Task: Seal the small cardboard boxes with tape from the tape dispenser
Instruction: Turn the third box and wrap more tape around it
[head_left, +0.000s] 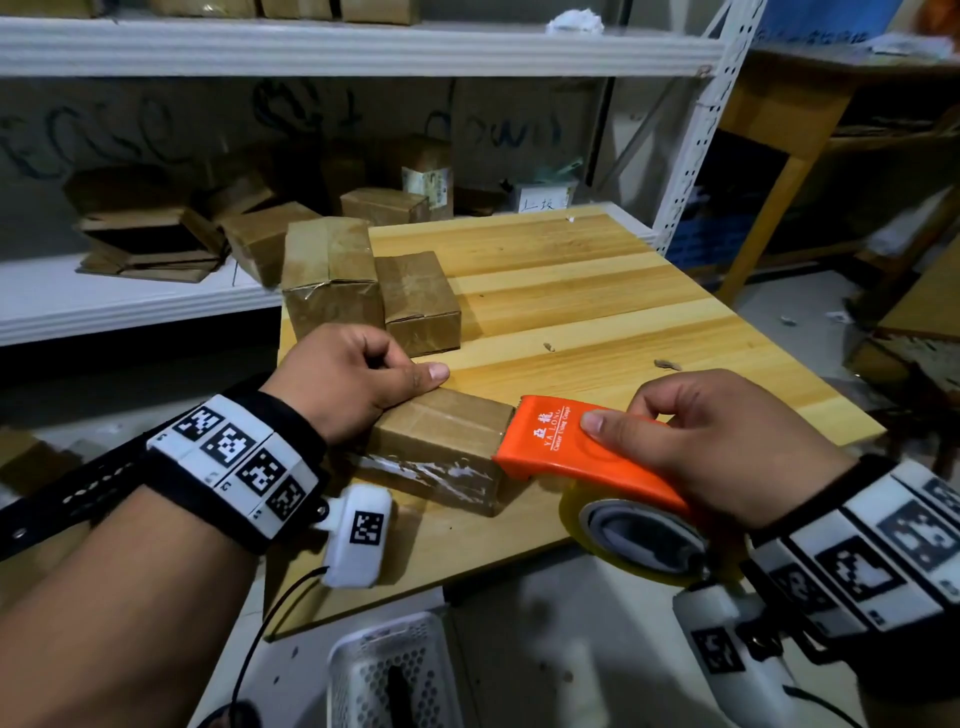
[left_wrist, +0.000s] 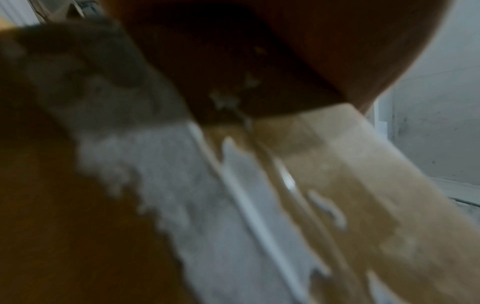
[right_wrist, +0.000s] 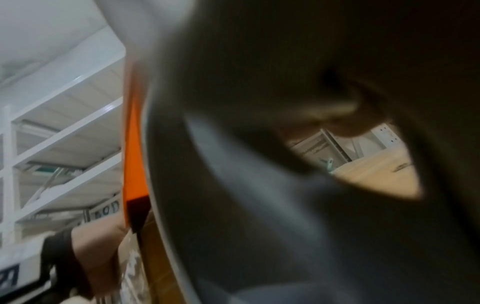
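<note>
The small cardboard box (head_left: 441, 441) lies near the front edge of the wooden table (head_left: 597, 291), its long axis running from the left hand (head_left: 348, 376) toward the orange tape dispenser (head_left: 566, 447). The left hand curls over the box's far-left corner, pinning it; the right hand (head_left: 711, 441) grips the dispenser, whose mouth touches the box's right end. Two taped boxes (head_left: 374, 291) stand behind it, white shelving (head_left: 311, 47) beyond.

Your head cam looks down on the table (head_left: 597, 291); wrist cams sit very close, blurred; all three share the box (head_left: 441, 441).
</note>
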